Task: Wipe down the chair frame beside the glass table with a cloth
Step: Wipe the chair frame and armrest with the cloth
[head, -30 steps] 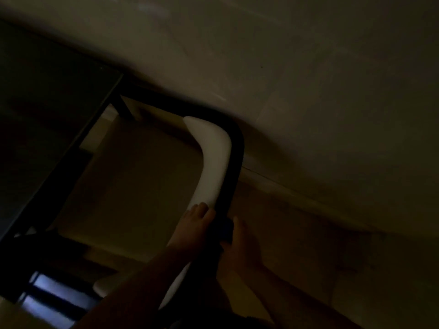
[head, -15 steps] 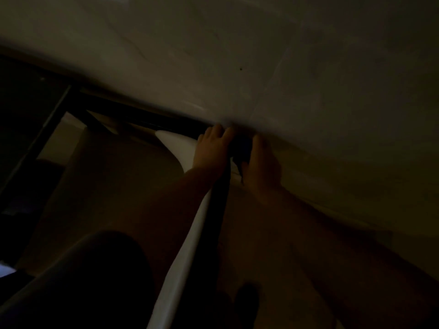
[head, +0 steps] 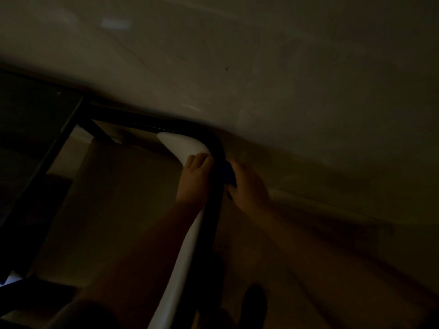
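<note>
Chair frame (head: 211, 224) runs near-upright (bends left above hands).

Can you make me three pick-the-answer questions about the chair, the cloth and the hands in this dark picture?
1. Where is the cloth?
A. on the floor
B. in the right hand, against the black chair frame
C. on the glass table

2. What colour is the chair's curved panel?
A. white
B. red
C. green

3. What is the left hand doing?
A. hanging free
B. holding a cup
C. resting on the chair's edge

Answers:
1 B, blue cloth shows between the right hand and the frame.
2 A, the panel looks pale white beside the black tube.
3 C, its fingers lie on the white panel near the bend.
</note>
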